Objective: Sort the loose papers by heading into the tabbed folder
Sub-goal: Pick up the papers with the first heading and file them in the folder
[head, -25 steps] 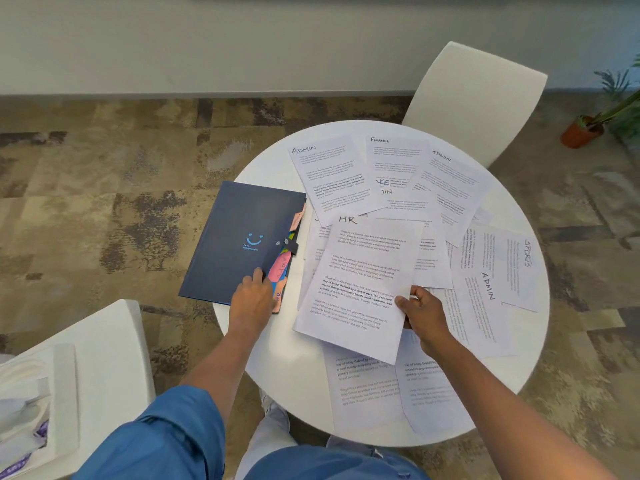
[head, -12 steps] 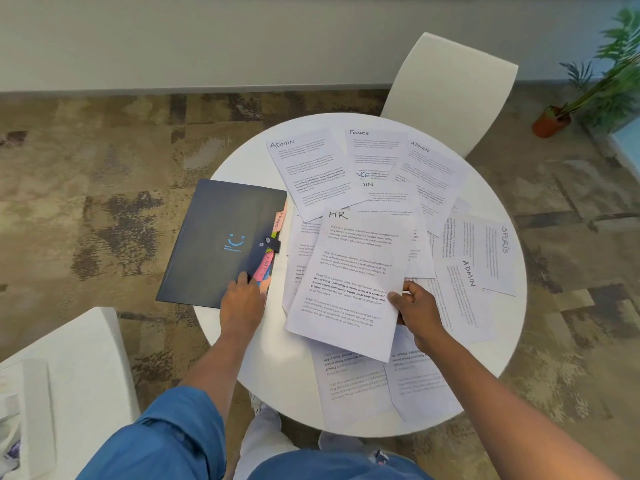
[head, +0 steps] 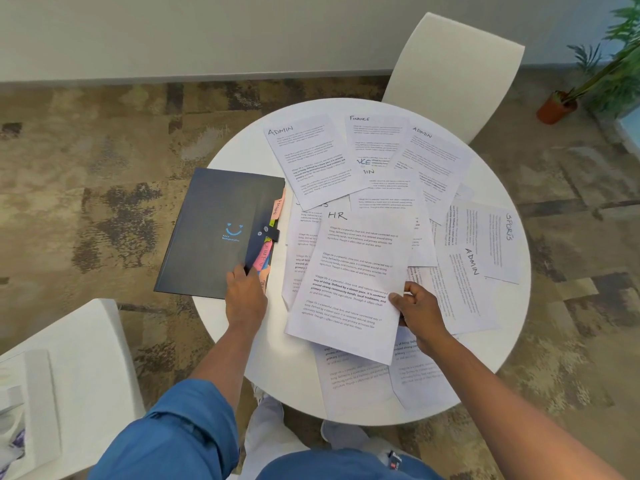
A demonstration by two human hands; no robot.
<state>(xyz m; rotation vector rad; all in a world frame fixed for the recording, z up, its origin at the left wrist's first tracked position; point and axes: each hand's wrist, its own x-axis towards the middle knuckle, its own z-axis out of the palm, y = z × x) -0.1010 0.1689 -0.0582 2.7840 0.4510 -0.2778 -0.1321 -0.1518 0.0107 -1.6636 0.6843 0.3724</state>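
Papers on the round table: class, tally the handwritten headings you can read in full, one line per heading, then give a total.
ADMIN: 3, at the far left, the far right and beside the right hand
FINANCE: 1
HR: 1, the sheet that the right hand holds
SPORTS: 1
Total: 6. Other sheets have their headings covered.

Soft, even daylight, barely any shadows; the wide lens bends the edges, and far corners blur.
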